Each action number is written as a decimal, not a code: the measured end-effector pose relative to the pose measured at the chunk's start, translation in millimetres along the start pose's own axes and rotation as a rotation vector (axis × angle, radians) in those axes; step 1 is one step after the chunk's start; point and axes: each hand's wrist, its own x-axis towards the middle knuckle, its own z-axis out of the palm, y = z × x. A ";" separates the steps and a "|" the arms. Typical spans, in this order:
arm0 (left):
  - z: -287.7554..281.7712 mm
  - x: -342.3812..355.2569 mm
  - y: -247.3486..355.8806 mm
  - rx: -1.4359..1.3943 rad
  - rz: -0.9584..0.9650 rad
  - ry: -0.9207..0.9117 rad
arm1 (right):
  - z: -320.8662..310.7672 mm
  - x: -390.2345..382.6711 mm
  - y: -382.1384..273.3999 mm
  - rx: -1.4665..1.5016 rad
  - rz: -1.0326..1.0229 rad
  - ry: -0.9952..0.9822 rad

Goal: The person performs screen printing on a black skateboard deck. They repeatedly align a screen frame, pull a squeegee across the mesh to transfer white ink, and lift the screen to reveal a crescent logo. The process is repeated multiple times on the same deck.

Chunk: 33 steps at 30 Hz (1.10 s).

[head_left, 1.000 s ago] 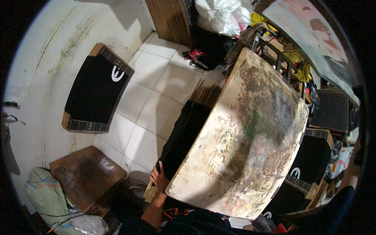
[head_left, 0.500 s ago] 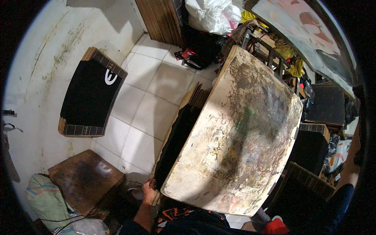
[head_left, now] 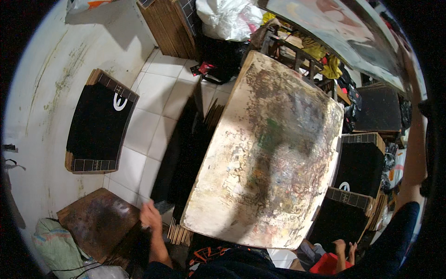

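My left hand (head_left: pixel 151 215), slightly blurred, grips the lower corner of a black panel (head_left: pixel 169 158). The panel leans outward from a stack of brown sheets (head_left: pixel 179 232) beside a large pale board (head_left: pixel 260 149) covered in crusted, stained paint. That board lies across the middle of the view, over part of the stack. My right forearm (head_left: pixel 411 176) reaches up along the right rim; its hand is out of view.
Black sheet stacks lean at the left wall (head_left: pixel 97 125) and sit at right (head_left: pixel 353 162). A brown board (head_left: pixel 97 218) and green sack (head_left: pixel 49 246) lie lower left, bags (head_left: pixel 227 16) at top. Another person's hands (head_left: pixel 341 249) show lower right, beside red cloth.
My left hand has moved left with the black panel, which has swung away from the stack. Another person's hands have appeared at lower right. The view has shifted slightly.
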 end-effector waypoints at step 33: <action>-125.6 27.8 67.2 -0.816 0.123 -0.519 | -6.3 -37.9 -29.4 -0.297 0.084 0.055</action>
